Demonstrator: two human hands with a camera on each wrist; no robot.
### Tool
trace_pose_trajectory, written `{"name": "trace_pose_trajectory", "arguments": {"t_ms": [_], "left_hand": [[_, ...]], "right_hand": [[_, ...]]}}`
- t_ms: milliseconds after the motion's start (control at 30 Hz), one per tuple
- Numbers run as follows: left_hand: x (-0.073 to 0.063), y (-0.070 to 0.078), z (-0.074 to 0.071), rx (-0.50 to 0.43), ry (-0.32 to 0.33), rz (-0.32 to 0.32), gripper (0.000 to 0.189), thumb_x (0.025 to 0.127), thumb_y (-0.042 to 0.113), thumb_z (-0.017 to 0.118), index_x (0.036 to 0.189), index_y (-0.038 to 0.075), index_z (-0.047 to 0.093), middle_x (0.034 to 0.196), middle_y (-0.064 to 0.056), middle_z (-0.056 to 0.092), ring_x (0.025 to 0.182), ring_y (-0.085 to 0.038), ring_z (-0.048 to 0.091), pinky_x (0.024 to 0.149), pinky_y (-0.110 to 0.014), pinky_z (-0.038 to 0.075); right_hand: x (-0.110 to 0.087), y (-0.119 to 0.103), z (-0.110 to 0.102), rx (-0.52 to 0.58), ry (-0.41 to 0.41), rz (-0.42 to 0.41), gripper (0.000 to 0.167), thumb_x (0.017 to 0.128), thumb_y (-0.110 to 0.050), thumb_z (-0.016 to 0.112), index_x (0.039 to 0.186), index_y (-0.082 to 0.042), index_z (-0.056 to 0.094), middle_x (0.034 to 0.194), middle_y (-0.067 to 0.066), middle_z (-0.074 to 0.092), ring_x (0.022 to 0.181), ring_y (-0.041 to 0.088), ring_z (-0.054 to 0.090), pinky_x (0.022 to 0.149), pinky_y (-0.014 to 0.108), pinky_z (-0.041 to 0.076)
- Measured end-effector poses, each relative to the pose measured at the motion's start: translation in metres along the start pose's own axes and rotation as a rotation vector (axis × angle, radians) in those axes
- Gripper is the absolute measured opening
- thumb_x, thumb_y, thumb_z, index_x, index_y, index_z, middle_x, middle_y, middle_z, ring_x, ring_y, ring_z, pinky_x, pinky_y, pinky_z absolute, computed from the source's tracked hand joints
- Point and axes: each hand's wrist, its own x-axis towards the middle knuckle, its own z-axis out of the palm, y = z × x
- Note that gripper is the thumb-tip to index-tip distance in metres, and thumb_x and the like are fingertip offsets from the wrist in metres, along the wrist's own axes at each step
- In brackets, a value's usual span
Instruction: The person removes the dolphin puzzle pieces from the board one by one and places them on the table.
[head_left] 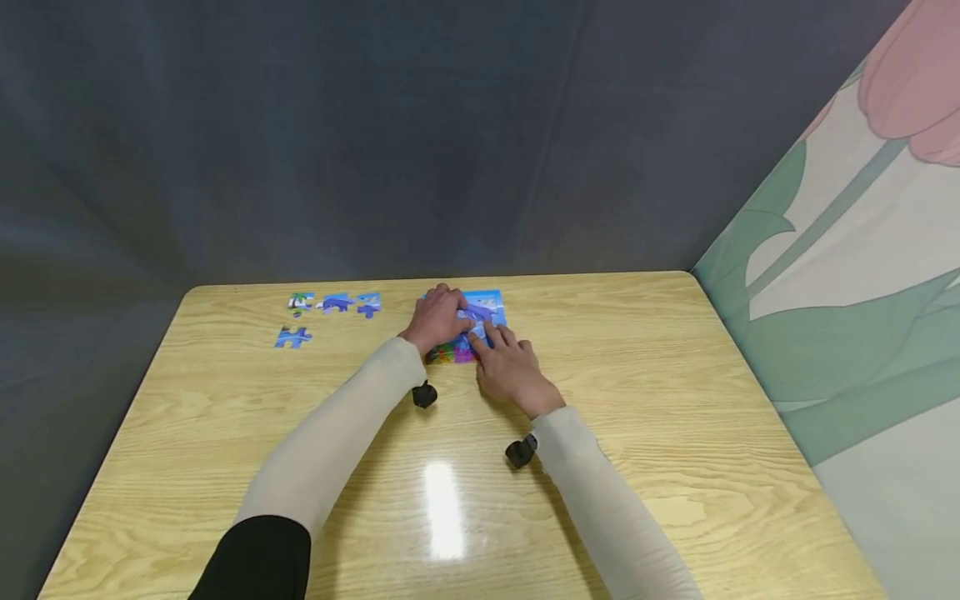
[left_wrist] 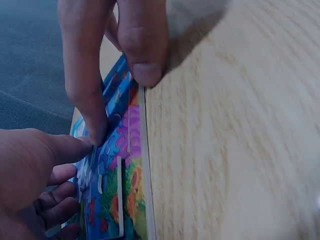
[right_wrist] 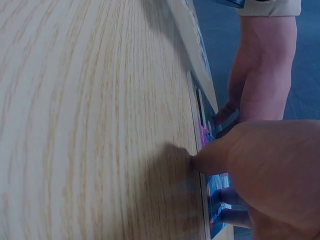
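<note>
Jigsaw puzzle (head_left: 486, 310) beneath left hand (head_left: 437, 317) and right hand (head_left: 513, 365), thumbs apart from fingers.

Plain off-white left sleeve (head_left: 337, 425) and right sleeve (head_left: 611, 500) reach wrists each bearing a small black device (head_left: 424, 394), with black cloth (head_left: 258, 550) higher up the left arm.

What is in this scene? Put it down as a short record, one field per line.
Surface: light wooden table
Main item: jigsaw puzzle with a sea picture, near the far edge
Left hand: over the puzzle's left part; whether it grips a piece is unclear
Right hand: fingers on the puzzle, thumb at its near edge
Loose pieces: left of the puzzle, mostly in a row
Backdrop: dark wall or cloth; floral panel at right
</note>
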Motion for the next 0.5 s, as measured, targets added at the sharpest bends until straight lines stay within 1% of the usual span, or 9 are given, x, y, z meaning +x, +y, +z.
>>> {"name": "trace_pose_trajectory", "arguments": {"t_ms": [233, 333, 500], "left_hand": [[0.0021, 0.0010, 0.0008, -0.094, 0.012, -0.022, 0.030, 0.102, 0.028, 0.074, 0.123, 0.007, 0.069, 0.127, -0.013, 0.065, 0.122, -0.035, 0.059, 0.118, -0.057, 0.041], [0.0031, -0.0007, 0.0012, -0.135, 0.028, -0.026, 0.023, 0.104, 0.024, 0.071, 0.120, 0.008, 0.067, 0.122, -0.012, 0.067, 0.118, -0.033, 0.060, 0.117, -0.055, 0.041], [0.0043, -0.0021, 0.0006, -0.210, 0.061, -0.034, 0.013, 0.106, 0.017, 0.066, 0.116, 0.009, 0.067, 0.114, -0.011, 0.072, 0.111, -0.031, 0.062, 0.115, -0.051, 0.040]], "right_hand": [[-0.0002, 0.0010, -0.0004, -0.012, -0.013, 0.000, 0.057, 0.116, -0.034, 0.037, 0.171, -0.027, 0.025, 0.181, 0.008, 0.015, 0.167, 0.034, 0.019, 0.128, 0.059, 0.032], [-0.0008, 0.0008, -0.0004, -0.011, -0.008, 0.000, 0.057, 0.116, -0.034, 0.037, 0.171, -0.027, 0.025, 0.181, 0.008, 0.015, 0.167, 0.033, 0.020, 0.128, 0.058, 0.032], [-0.0022, 0.0007, -0.0009, -0.012, 0.016, -0.011, 0.057, 0.115, -0.033, 0.039, 0.170, -0.023, 0.029, 0.180, 0.011, 0.018, 0.166, 0.034, 0.022, 0.126, 0.058, 0.035]]}}
